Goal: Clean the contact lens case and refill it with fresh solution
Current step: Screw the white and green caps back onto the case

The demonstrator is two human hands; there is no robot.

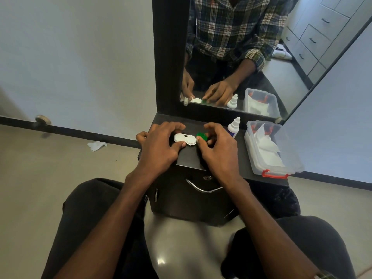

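Hands at the dark surface (189, 158), both busy over the white contact lens case (184, 139), which lies flat near the back edge below the mirror (251, 57). The left hand (159, 146) has its grip on the case, thumb and fingers pinching its left well. The right hand (218, 150) pinches a green cap (202, 136) just beside the right well. To the right stands the solution bottle (233, 127); its label is half hidden by the hand and unreadable. Further right, a clear plastic box (271, 150) with a red latch holds white tissues. No writing is legible anywhere.
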